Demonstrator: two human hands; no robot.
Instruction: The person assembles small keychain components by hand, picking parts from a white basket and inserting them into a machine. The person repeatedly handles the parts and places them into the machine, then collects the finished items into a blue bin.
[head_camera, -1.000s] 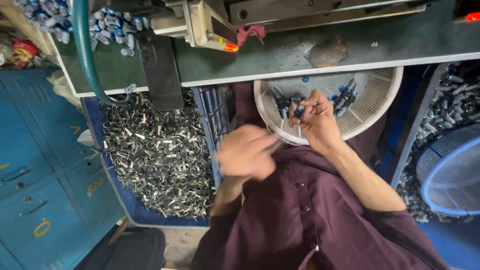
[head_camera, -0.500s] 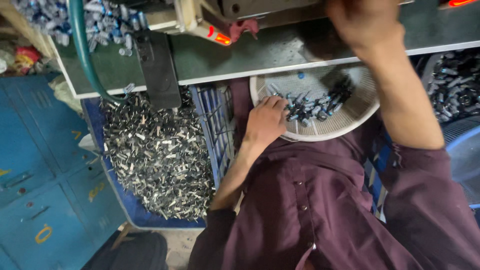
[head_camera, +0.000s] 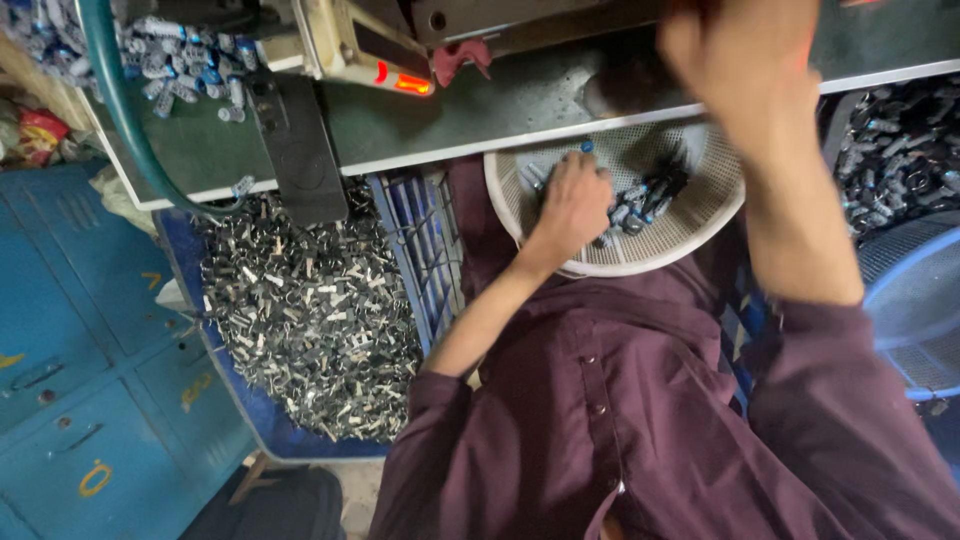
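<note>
My left hand (head_camera: 572, 203) reaches into a white perforated basket (head_camera: 690, 215) on my lap and rests on several small dark and blue parts (head_camera: 640, 205); whether it grips any is hidden. My right hand (head_camera: 745, 55) is raised, blurred, near the green worktop (head_camera: 520, 105) under the machine; its fingers are curled and what they hold cannot be seen. I wear a maroon shirt.
A blue crate (head_camera: 420, 250) filled with small silvery metal pieces (head_camera: 310, 310) stands to my left. A machine body with a lit red light (head_camera: 405, 82) and a green hose (head_camera: 120, 110) sit above. Blue-tipped parts (head_camera: 180, 60) lie on the worktop. Dark parts (head_camera: 900, 150) are heaped at right, above a blue fan (head_camera: 915, 300).
My right hand left the basket and rose toward the machine at the worktop. My left hand moved from my chest into the basket onto the parts.
</note>
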